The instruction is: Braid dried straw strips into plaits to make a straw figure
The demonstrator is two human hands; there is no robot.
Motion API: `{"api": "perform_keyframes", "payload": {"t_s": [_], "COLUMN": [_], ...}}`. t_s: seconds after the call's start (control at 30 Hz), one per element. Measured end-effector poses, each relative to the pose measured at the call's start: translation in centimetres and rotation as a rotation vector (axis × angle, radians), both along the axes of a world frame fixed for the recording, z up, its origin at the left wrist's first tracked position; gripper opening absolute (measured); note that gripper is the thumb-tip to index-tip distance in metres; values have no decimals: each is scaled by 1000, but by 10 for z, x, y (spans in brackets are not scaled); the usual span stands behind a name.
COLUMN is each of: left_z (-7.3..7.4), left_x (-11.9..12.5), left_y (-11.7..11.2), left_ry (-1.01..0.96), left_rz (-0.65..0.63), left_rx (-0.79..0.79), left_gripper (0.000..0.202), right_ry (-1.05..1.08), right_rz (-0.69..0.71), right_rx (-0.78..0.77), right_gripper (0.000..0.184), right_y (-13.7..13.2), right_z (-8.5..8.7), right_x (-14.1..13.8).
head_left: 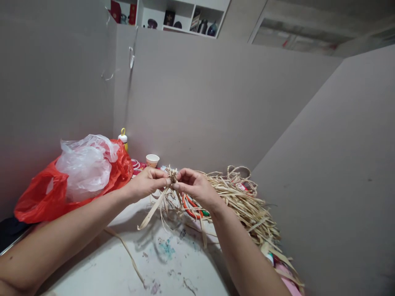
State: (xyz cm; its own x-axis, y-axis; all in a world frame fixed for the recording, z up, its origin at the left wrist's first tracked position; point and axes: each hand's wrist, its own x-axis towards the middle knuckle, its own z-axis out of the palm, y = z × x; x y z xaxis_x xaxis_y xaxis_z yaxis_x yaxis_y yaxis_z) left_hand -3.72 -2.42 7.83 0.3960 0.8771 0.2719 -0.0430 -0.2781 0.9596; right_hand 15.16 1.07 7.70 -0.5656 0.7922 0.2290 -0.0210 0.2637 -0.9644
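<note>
Gently does it: the small bundle of dry strips (pixel 173 176) sits up above the table (pixel 123 271), pinched on one side between the thumb and fingers of your left hand (pixel 146 183) and on the other by those of your right hand (pixel 197 188), so each grip is closed on it. To work it well, let one hand anchor the bundle near its thickest part while the other does the fine pressing or pulling; strips this dry would probably split if bent sharply, so use short, even pressure. Mind the broad loose strip (pixel 153 211) hanging below your left fingertips, which could snag and drag the bundle askew. Your fingers cover much of the bundle, and you can't make out which strand passes over which, or how tightly it's bound. Thin strands below it run into a tangle, and it's hard to say which belong to it. Your right hand and forearm hide part of the heap of dry strips (pixel 247 201), and the orange loop (pixel 190 211) beside that hand is partly covered, so what it belongs to is unclear. At lower right, a pink thing (pixel 286 278) shows only in part.
</note>
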Motion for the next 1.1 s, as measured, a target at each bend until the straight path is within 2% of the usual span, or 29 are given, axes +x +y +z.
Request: {"api": "perform_keyframes", "payload": {"t_s": [0.13, 0.27, 0.63, 0.83, 1.0, 1.1], "left_z": [-2, -3, -2, 3, 8, 7], "left_x": [2, 2, -1, -3, -5, -6], "left_y": [-1, -1, 2, -2, -5, -2], "left_ry": [-70, -82, -92, -64, -26, -35], "left_rz": [-51, -25, -3, 21, 34, 7], "left_rx": [-86, -132, -6, 59, 161, 125], "left_gripper": [21, 20, 17, 17, 16, 16], "right_ry": [24, 56, 175, 200, 217, 200], "right_rz": [76, 145, 177, 229, 220, 255], "right_rx": [-40, -84, -313, -311, -327, -322], "right_gripper": [30, 30, 18, 14, 21, 23], "right_y": [0, 2, 1, -2, -4, -1], "right_z": [0, -2, -4, -4, -3, -6], "right_x": [2, 5, 1, -6, -7, -5]}}
